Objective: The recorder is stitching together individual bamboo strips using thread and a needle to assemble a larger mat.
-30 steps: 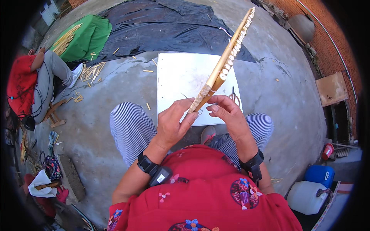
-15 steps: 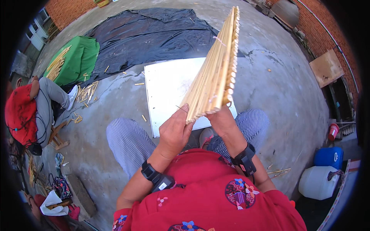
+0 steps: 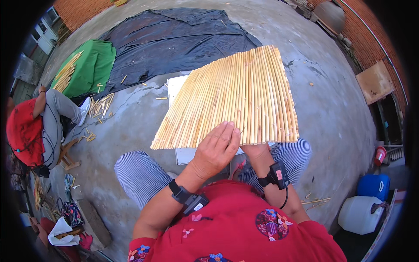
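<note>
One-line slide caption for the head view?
Seated person's left hand rests on a flat bamboo-stick mat; right hand grips it underneath.

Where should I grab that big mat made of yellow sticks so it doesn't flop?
Probably along the near edge of the stick mat, coming from below. There the sticks' ends line up, so a grip spans several. The left hand lies flat on top; the right hand supports underneath.

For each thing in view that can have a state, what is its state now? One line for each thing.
Reed mat: held flat, face up, tilted above the white board.
Left hand: open, palm on the mat's near edge.
Right hand: under the mat's near edge, mostly hidden.
White board: lying flat on the ground, mostly covered by the mat.
Black sheet: spread on the ground.
Green cloth: spread out, sticks lying on it.
</note>
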`<move>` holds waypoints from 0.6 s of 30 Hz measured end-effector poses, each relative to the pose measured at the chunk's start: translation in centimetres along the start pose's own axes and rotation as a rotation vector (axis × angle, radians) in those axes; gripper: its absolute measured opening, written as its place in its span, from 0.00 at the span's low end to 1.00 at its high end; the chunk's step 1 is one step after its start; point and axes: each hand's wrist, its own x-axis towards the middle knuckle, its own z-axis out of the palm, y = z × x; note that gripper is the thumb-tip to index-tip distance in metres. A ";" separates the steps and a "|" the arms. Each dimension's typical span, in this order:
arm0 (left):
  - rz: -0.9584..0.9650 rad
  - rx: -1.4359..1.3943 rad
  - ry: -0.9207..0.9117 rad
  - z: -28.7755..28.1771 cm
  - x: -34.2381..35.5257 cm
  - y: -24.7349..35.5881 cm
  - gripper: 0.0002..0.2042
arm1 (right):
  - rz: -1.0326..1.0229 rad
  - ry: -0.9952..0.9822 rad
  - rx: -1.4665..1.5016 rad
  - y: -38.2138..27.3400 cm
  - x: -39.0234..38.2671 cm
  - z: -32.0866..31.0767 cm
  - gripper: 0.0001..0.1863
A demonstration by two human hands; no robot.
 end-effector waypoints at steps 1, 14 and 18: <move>0.014 -0.017 -0.015 0.0 0.2 0.2 0.17 | 0.008 0.014 0.018 -0.4 -0.5 -0.3 0.31; -0.029 0.126 -0.186 1.7 -1.3 -1.3 0.17 | 0.174 -0.092 0.246 2.8 2.6 -4.3 0.31; -0.123 0.096 -0.271 5.4 -5.5 -3.5 0.20 | 0.162 0.422 0.178 4.9 3.1 -6.9 0.26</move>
